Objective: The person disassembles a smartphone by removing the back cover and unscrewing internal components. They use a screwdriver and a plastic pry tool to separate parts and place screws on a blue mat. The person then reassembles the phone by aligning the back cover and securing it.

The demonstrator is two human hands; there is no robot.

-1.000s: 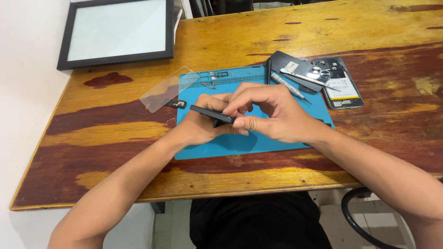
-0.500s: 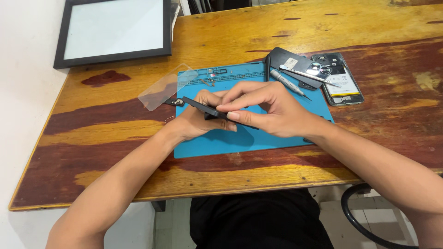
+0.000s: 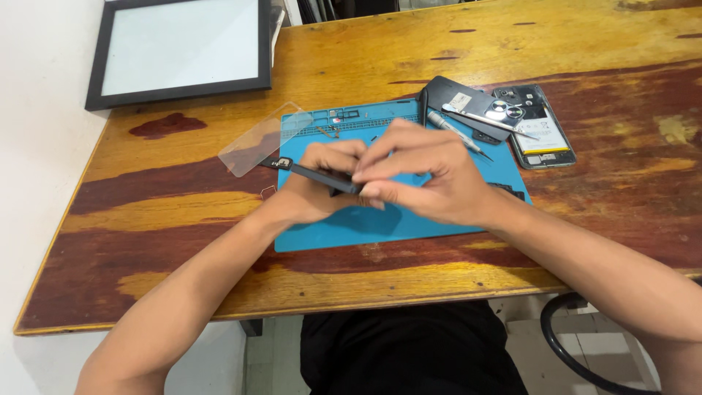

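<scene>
One blue work mat [image 3: 380, 227], one clear plastic sheet [image 3: 256, 139], one black-framed panel [image 3: 183, 47], one opened phone body [image 3: 537, 128], one dark back cover [image 3: 457, 99] and one slim metal tool [image 3: 457, 132] are counted on the wooden table [image 3: 183, 212]. A single thin dark strip-like part [image 3: 314, 174] is held just above the mat's middle, gripped by the curled fingers of the left hand [image 3: 322, 186], while its right end is pinched between the thumb and fingertips of the right hand [image 3: 420, 175]; both hands are closed, touching each other
</scene>
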